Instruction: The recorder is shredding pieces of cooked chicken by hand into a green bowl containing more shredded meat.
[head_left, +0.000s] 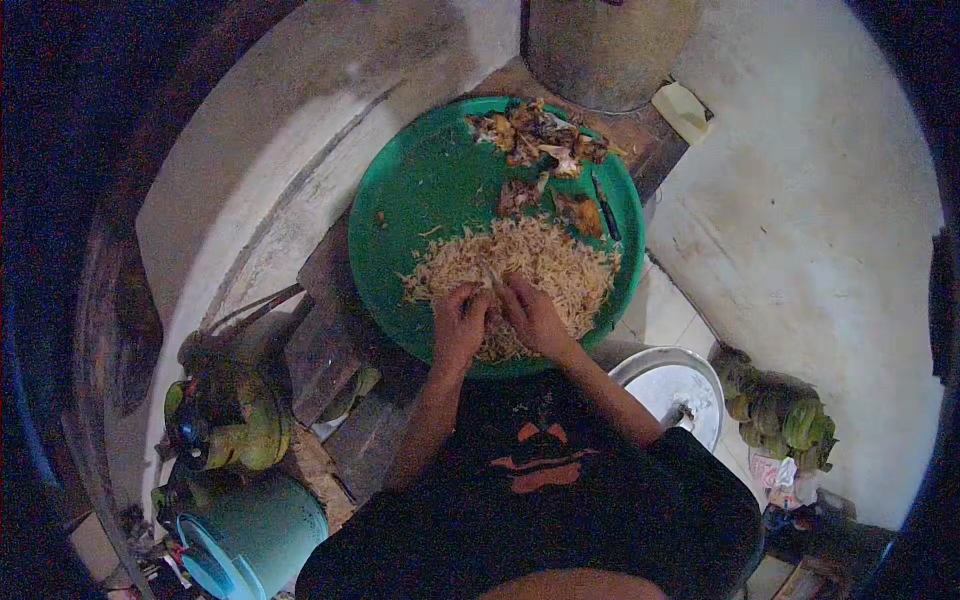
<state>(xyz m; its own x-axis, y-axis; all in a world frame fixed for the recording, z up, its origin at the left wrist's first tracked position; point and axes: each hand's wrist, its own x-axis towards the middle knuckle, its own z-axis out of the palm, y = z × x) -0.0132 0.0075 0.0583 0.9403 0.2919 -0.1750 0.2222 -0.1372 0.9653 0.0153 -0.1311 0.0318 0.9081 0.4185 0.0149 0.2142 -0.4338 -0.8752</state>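
A large round green plastic tray (427, 172) lies before me. Pale shredded meat (555, 255) is heaped over its near half. My left hand (460, 319) and my right hand (531, 311) meet at the near side of the heap, fingertips bent inward. Between them they pinch a pale strip of the meat, partly hidden by the fingers. Browned meat pieces with bone (536, 135) are piled at the tray's far edge. Two smaller browned chunks (577, 211) rest between that pile and the heap. A dark-handled knife (606, 206) lies along the tray's right side.
Beyond the tray stands a big metal pot (607, 52), with a pale yellow block-shaped object (682, 112) beside it. A round metal pan or lid (675, 390) is near my right arm. Green bananas (787, 412) lie right, more bananas (247, 427) left, above a turquoise bucket (262, 525).
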